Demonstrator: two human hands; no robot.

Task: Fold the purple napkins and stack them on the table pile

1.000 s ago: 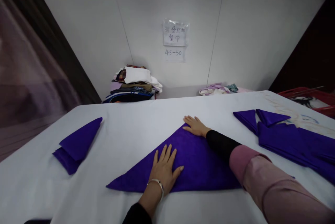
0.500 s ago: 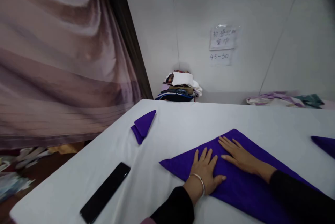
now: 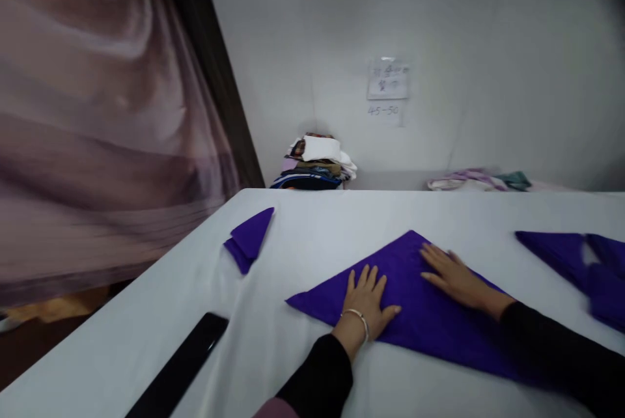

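Observation:
A purple cloth napkin (image 3: 410, 314), folded into a large triangle, lies flat on the white table with its peak pointing away from me. My left hand (image 3: 366, 304) rests flat on its left part, fingers spread, a bracelet round the wrist. Near the upper right edge, my right hand (image 3: 452, 278) lies palm down on the same cloth with fingers stretched out. Neither hand grips anything. The right forearm hides part of the napkin's right end.
A small folded purple napkin (image 3: 251, 239) lies on the table (image 3: 312, 229) at the left. Nearer to me is a black phone-like slab (image 3: 180, 366). More purple cloth (image 3: 561, 255) lies at the right. Behind the table are stacked clothes (image 3: 317, 157) and a wall sign (image 3: 388, 86).
The view has turned to the right, showing more purple cloth there. My right hand has slid toward the triangle's right edge; my left hand stays flat on the cloth.

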